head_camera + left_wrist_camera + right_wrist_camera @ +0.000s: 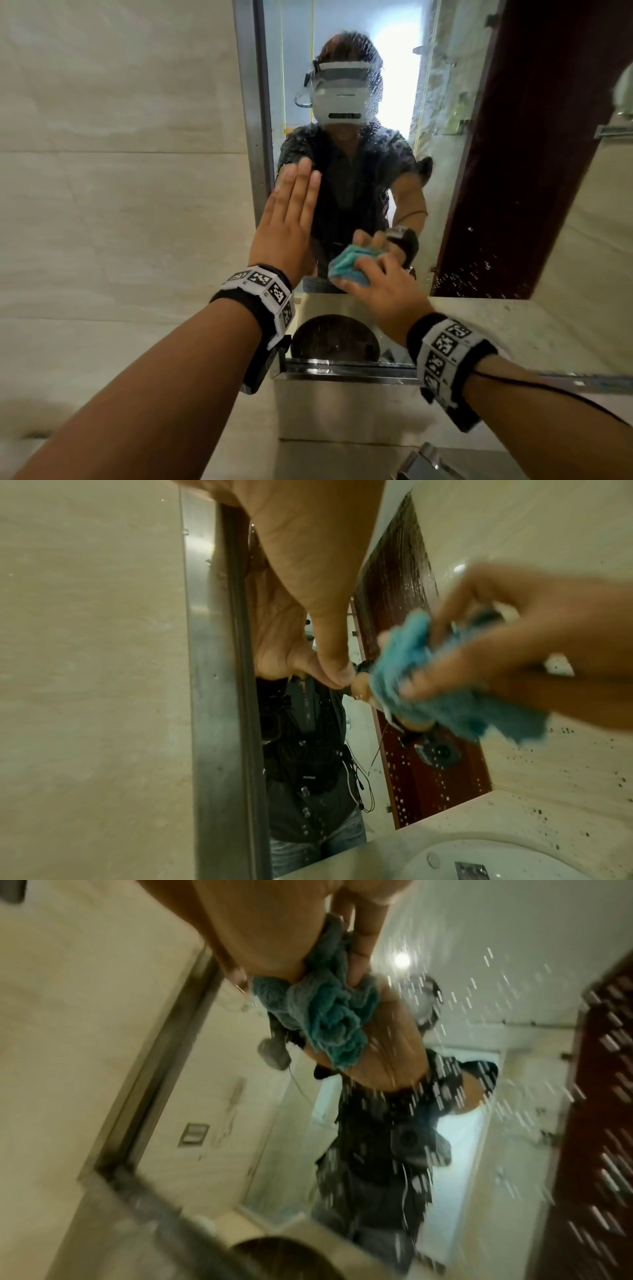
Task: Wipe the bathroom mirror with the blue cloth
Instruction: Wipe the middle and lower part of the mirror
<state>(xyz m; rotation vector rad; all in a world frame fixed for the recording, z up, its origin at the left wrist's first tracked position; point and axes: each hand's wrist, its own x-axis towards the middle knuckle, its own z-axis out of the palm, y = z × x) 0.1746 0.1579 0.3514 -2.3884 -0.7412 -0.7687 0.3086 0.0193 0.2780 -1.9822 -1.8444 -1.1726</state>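
Note:
The bathroom mirror hangs in a steel frame, speckled with water drops. A crumpled blue cloth presses against the glass near its lower edge, gripped by my right hand. My left hand lies flat on the glass by the left frame, fingers straight and together, holding nothing. In the left wrist view the left hand is close up, with the cloth and the right hand blurred beside it. The right wrist view shows the cloth bunched under the right hand's fingers against the mirror.
A steel box with a dark round opening juts out just below the mirror. A white basin and a chrome tap sit lower down. Beige tiled wall runs along the left. Drops cluster on the lower right glass.

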